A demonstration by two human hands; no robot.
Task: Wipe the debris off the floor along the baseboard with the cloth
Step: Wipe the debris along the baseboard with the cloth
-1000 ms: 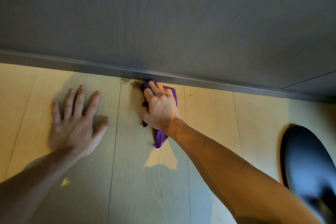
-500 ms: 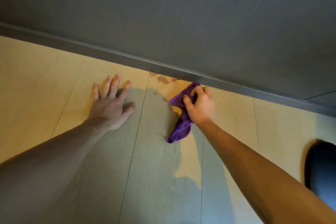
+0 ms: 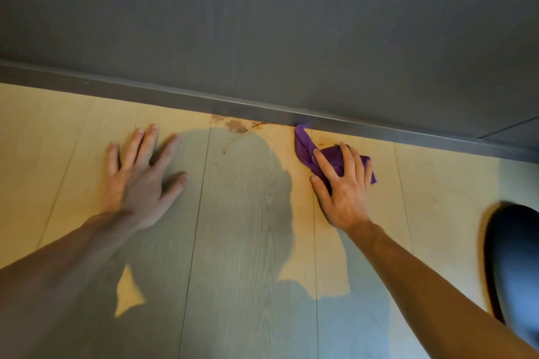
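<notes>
A purple cloth (image 3: 303,144) lies on the pale wood-look floor (image 3: 248,213), one corner touching the grey baseboard (image 3: 175,96). My right hand (image 3: 344,186) presses flat on the cloth, fingers spread over it. A patch of brown crumbly debris (image 3: 234,125) sits against the baseboard, to the left of the cloth and apart from it. My left hand (image 3: 140,175) rests flat on the floor with its fingers apart, left of the debris, holding nothing.
A dark grey wall (image 3: 262,23) rises above the baseboard. A dark rounded object (image 3: 513,265) lies on the floor at the right edge. My shadow falls across the floor between my hands.
My right hand has slid the cloth to the right, away from the debris, and now lies flat on it instead of bunching it. The debris patch is uncovered. My left hand stays planted.
</notes>
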